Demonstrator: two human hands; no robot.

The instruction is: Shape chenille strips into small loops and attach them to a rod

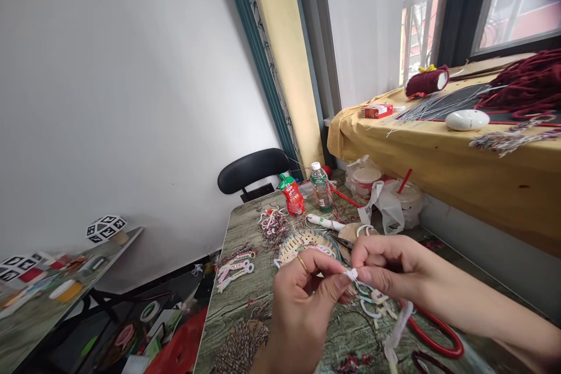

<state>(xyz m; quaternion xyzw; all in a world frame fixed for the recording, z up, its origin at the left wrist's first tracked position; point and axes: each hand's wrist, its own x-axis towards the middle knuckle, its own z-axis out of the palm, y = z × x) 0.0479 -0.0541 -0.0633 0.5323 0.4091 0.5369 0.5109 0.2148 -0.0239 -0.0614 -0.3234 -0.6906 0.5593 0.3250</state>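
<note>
My left hand, with a ring on one finger, pinches a small knotted bit of white yarn between thumb and index finger. From the other side, the fingertips of my right hand pinch that same bit. Pastel fuzzy yarn hangs below the right hand over the table. Behind the hands lies a round wooden loom-like piece wound with light yarn, partly hidden by the left hand. Dark-handled pliers or scissors rest near the right fingertips.
The wooden table carries pastel loops, brown yarn, a red pouch, a bottle and a red tube. A drink cup stands behind my right hand. A yellow-clothed ledge runs along the right.
</note>
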